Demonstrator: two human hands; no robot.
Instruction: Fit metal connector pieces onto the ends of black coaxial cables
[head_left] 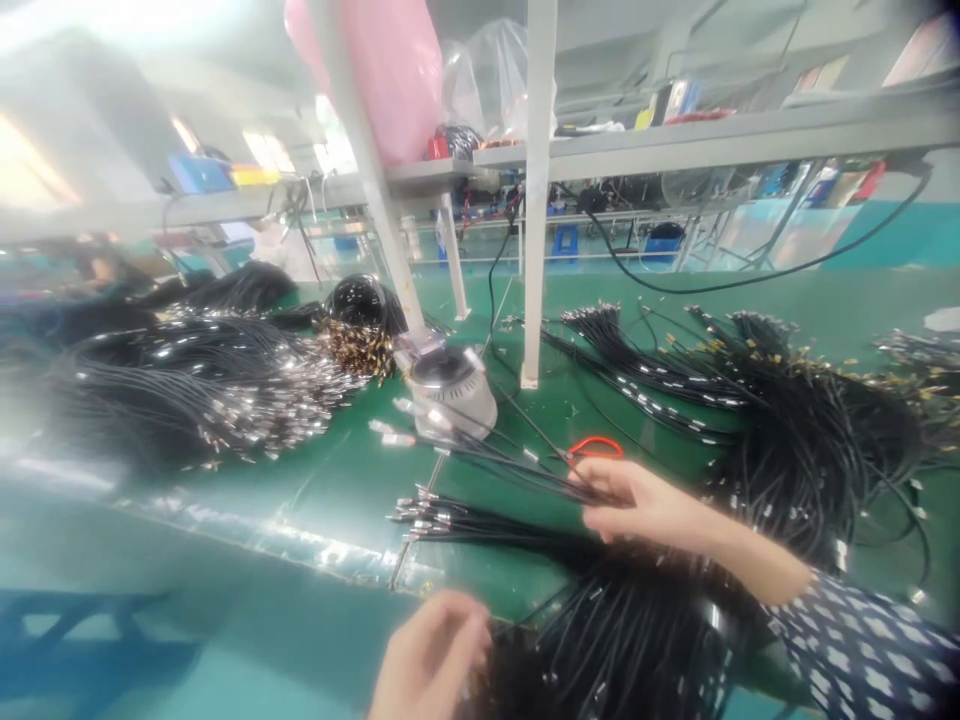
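My right hand [637,505] is closed around several black cables [517,462], whose silvery ends point left over the table. Just below them lies a bundle of black cables [495,528] with metal tips. Closer to me, my left hand [435,655] is curled with its fingers together, beside a large heap of black cables [630,640] at the table's front edge. Whether anything small is between those fingers is hidden. Red-handled scissors [596,445] lie right behind my right hand. A round white device [454,395] with a dark top stands beyond the cable ends.
Piles of black cables [202,390] cover the left of the green table [337,490], and another pile [810,430] lies on the right. White posts [534,200] rise from the table to a shelf [720,140]. A pink bag [394,80] sits on the shelf.
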